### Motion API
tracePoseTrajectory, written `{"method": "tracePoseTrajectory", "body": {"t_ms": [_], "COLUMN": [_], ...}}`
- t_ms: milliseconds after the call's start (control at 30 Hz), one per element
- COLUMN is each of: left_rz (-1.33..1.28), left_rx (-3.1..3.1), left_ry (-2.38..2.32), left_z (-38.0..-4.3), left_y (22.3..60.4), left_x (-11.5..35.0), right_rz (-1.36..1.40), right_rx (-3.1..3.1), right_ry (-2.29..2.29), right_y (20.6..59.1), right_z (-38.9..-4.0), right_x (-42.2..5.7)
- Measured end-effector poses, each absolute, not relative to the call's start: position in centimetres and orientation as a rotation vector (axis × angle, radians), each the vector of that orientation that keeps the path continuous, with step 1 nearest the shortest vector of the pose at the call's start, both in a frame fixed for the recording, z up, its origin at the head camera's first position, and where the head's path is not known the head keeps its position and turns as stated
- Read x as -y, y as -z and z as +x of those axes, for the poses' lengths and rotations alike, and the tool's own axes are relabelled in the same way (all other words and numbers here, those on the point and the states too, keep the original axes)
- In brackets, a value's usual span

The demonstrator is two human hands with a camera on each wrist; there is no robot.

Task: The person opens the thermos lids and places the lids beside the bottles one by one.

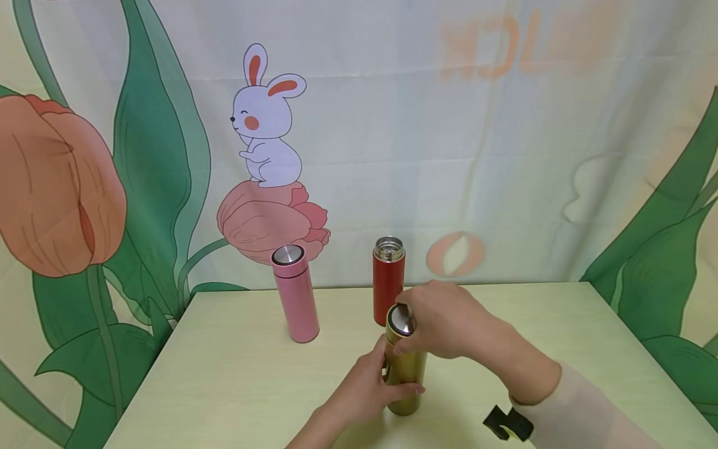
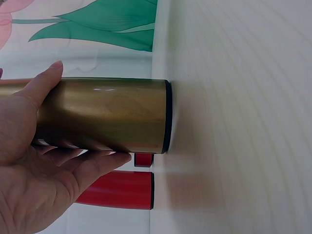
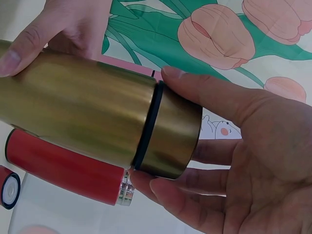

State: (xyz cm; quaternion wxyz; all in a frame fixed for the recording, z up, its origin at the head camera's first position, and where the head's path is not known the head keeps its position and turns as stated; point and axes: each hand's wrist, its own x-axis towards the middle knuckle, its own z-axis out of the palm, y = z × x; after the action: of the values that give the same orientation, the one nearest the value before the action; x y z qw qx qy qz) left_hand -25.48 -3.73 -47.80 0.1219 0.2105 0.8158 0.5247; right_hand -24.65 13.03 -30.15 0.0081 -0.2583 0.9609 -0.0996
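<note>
A gold thermos (image 1: 407, 374) stands upright near the middle of the table, its cap (image 3: 173, 131) on the neck above a black ring. My left hand (image 1: 364, 383) grips its body, the thumb on one side and the fingers round the other, as the left wrist view shows. At the top, my right hand (image 1: 445, 319) holds the cap between thumb and fingers. Just behind is a red thermos (image 1: 388, 280) without its cap, the steel mouth showing. Its red cap (image 3: 9, 187) lies near the red thermos's base and is hidden from the head view.
A pink thermos (image 1: 297, 299) with its steel-topped cap on stands at the back left. The pale table (image 1: 235, 374) ends at the back against a printed curtain (image 1: 359, 156) with tulips and a rabbit. A black strap piece (image 1: 507, 424) hangs by the right sleeve.
</note>
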Motion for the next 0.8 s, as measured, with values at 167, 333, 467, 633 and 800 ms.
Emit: {"method": "tracePoseTrajectory", "body": {"t_ms": [167,333,467,633,800], "left_rz": [0.622,0.641,0.642,0.622,0.612], "left_rx": [-2.387,-2.394,-2.403,-2.393,-2.383], "left_ry": [-1.529,-1.527,-1.519,-1.516,-1.517], "left_z": [-25.51,-25.55,-25.56,-25.63,-25.68], "left_y": [47.84,47.94,47.97,47.93,47.9], "left_x": [3.76,3.81,3.83,3.81,3.79], "right_rz": [-0.821,-0.845,-0.874,-0.888,-0.882], "right_rx": [-2.971,-2.946,-2.922,-2.88,-2.839], "right_ry": [0.327,0.34,0.348,0.347,0.355], "right_y": [29.94,29.88,29.85,29.77,29.65], "right_z": [-24.8,-25.01,-25.16,-25.32,-25.48], "right_x": [-13.2,-13.42,-13.6,-13.79,-13.97]}}
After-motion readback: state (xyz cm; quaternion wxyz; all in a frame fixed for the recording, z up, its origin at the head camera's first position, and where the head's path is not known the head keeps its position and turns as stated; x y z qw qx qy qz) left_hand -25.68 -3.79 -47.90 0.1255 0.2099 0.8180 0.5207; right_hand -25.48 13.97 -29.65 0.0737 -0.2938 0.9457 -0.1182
